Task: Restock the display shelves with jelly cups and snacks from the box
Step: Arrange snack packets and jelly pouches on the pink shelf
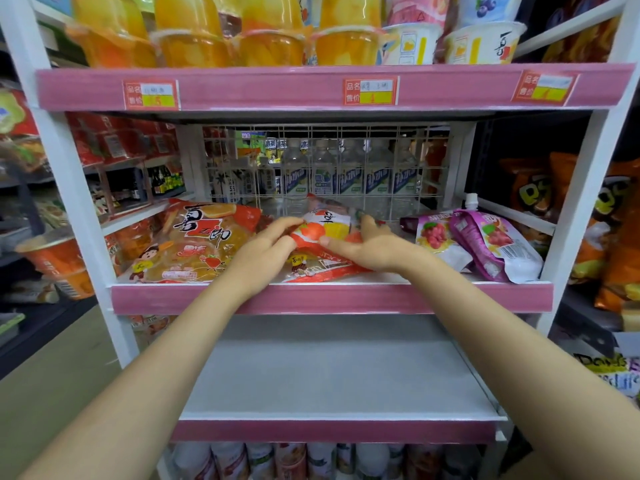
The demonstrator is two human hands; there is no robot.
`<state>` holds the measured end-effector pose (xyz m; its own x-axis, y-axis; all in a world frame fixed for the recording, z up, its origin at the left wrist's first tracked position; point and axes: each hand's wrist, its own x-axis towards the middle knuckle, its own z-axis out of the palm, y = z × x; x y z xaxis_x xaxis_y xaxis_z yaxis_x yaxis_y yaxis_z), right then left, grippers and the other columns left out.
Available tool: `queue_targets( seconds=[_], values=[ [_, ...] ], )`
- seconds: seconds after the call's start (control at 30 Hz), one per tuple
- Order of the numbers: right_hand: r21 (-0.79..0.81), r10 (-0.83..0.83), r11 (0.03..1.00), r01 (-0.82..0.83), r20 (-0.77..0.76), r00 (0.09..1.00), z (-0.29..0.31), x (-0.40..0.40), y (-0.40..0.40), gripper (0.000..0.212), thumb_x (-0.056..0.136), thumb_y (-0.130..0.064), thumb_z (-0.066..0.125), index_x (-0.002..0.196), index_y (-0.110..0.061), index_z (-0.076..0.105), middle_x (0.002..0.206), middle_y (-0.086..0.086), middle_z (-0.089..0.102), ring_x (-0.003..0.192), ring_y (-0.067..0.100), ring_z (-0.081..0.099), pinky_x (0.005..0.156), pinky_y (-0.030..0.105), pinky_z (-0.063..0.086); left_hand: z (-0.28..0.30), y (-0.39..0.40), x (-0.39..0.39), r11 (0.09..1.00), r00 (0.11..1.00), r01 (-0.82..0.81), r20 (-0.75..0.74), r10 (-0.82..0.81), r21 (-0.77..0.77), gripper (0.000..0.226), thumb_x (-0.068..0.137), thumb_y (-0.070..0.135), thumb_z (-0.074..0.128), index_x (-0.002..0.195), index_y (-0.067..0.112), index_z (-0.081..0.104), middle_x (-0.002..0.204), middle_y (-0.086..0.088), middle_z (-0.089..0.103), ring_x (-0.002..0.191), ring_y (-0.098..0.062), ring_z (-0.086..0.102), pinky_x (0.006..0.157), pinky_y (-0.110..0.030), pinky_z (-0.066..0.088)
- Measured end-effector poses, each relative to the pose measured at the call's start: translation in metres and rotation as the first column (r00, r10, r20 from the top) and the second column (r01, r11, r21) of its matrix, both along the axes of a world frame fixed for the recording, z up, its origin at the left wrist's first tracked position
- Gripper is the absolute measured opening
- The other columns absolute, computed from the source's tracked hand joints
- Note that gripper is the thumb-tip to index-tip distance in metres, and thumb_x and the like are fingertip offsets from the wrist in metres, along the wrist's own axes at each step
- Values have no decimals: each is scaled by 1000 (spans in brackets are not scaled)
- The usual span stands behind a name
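Observation:
Both my hands are on a red and white jelly bag (325, 230) lying on the middle shelf (332, 297). My left hand (266, 251) touches its left end with its fingers stretched over the top. My right hand (363, 245) holds the bag's right side, thumb on its front and fingers behind it. A larger orange jelly bag (197, 244) lies flat to the left. Purple spouted jelly pouches (485, 240) lie to the right. Orange jelly cups (270, 46) fill the top shelf. The box is out of view.
A wire grid (325, 168) backs the middle shelf, with bottles behind it. The shelf below (339, 368) is a bare grey board. Drink bottles (311, 460) stand on the lowest level. Orange snack bags (613, 237) hang at the right, more cups (59, 261) at the left.

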<state>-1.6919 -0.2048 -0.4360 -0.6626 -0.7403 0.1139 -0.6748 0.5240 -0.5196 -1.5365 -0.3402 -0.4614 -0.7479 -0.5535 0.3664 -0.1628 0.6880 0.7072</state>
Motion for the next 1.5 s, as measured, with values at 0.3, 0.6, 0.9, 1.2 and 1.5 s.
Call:
queue_targets(
  seconds=[0.3,0.6,0.9,1.2,1.5],
  values=[
    [-29,71,997,-71,-13,997,-9,14,-45,121,71,-73,68,158,-22,1,160,18,12,144,37,31,115,43,30,9,-5,4,990,999,-37,4,36,139,55,97,53,50,149,47,34,160,6,31,145,-22,31,106,-38,28],
    [-393,144,898,-199,-164,976,-11,30,-31,116,67,-52,87,156,-28,17,144,12,24,139,32,35,115,45,35,7,10,24,986,967,115,-241,-82,124,55,99,36,55,151,41,37,158,17,32,143,-4,27,116,-32,26],
    [-241,256,913,-331,-294,921,-2,32,14,84,71,-57,80,143,-29,47,123,0,44,113,18,52,97,24,41,11,-9,63,994,995,-38,-93,29,-100,57,85,38,76,138,32,56,142,10,50,125,-9,47,103,-28,40],
    [-284,291,882,-376,-299,909,-13,31,28,65,70,-25,88,121,-25,47,127,1,38,108,17,52,95,29,50,-10,-10,66,997,977,-25,-214,8,-79,59,72,30,88,123,45,62,128,16,60,116,-14,59,98,-40,53],
    [-833,181,501,-234,-164,970,30,42,28,21,77,-12,83,88,-13,65,88,-3,66,77,7,61,72,23,53,48,23,55,991,785,-124,-615,70,-45,26,80,21,83,101,25,68,93,14,70,78,4,65,74,-20,55]
  ],
)
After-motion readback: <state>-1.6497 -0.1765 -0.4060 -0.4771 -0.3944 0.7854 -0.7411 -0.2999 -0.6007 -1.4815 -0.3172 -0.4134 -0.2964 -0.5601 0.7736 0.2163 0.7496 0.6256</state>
